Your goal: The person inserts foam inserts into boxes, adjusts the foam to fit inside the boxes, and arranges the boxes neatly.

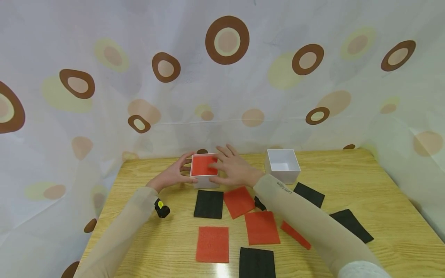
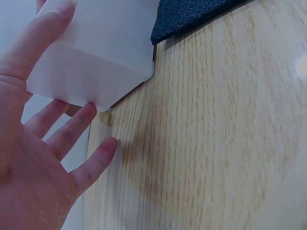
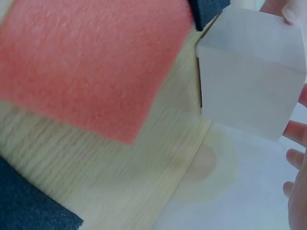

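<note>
The white box [image 1: 204, 172] with a red pad [image 1: 204, 165] inside sits far back on the counter [image 1: 382, 216], between both hands, left hand [image 1: 172, 174] holding its left side and right hand [image 1: 233, 169] lying flat over it, fingers spread.

Between the fingers [image 1: 227, 152] stands a white box [image 1: 205, 180] of smooth, matt card or plastic; which one cannot be told. The red sheet [image 1: 203, 165] under the fingertips looks like soft foam with a fine, grainy, matt face, as do the red and black squares [image 1: 208, 204] lying nearer than the fingers. The desk [image 1: 382, 185] is pale wood grain with a light sheen. Beyond the fingers hangs a thin, smooth printed curtain [image 1: 278, 88].
</note>
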A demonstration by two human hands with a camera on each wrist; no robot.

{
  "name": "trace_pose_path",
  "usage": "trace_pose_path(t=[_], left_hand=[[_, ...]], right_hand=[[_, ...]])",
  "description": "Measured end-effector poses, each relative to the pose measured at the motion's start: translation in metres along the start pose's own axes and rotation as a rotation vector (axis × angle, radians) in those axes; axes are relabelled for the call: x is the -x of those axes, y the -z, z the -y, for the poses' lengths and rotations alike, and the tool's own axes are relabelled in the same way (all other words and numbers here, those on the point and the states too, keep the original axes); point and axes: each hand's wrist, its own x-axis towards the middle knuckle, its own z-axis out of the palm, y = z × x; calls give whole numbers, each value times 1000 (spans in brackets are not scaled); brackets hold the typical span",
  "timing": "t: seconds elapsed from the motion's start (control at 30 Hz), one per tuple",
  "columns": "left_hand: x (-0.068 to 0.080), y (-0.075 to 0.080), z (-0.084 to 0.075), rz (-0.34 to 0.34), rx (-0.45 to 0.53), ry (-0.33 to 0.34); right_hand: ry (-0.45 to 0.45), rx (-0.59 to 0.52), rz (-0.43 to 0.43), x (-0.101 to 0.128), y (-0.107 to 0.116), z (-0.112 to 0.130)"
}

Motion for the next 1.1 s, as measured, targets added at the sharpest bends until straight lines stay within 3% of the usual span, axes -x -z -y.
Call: trace_pose_path(t=[0.5, 0.8, 1.1], left_hand=[[-1, 0, 1, 0, 14, 6], [-2, 0, 1, -2, -12, 7], [-1, 0, 1, 1, -3, 6]], right_hand=[[-34, 66, 37, -7, 3, 10], [13, 43, -98, -6, 4, 6], [56, 14, -62, -5, 6, 4]])
